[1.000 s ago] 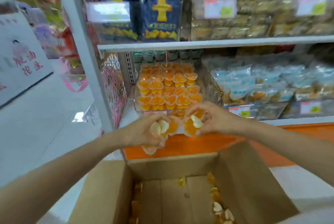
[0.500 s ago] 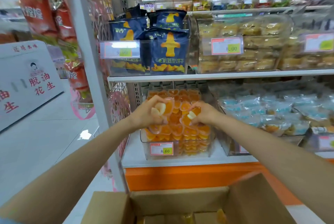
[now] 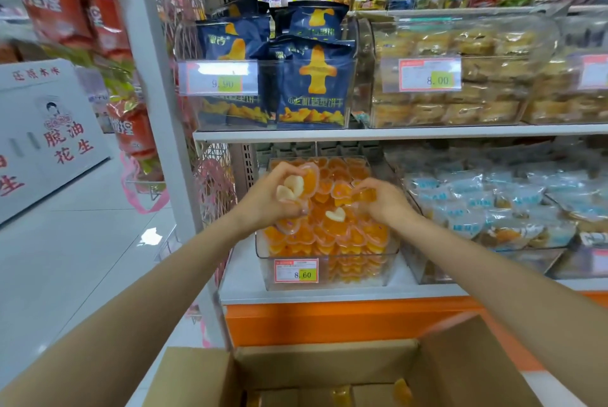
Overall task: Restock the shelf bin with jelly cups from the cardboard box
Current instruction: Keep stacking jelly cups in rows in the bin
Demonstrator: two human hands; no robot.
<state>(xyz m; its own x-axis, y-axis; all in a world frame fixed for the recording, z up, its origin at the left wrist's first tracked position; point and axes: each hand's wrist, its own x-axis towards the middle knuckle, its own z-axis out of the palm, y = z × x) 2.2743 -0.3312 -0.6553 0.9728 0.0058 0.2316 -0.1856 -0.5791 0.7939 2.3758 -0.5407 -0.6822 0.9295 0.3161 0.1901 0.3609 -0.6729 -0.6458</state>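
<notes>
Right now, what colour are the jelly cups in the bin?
Orange jelly cups, best in head view.

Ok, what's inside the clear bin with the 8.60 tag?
The clear bin is heaped with orange heart-shaped jelly cups, plus one white-faced cup. The left hand and right hand each hold more cups over the pile, hiding those beneath. The bin's floor is covered.

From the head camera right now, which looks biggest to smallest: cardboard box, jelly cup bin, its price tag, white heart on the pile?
1. cardboard box, though nearness to the camera inflates it
2. jelly cup bin
3. price tag
4. white heart
</notes>
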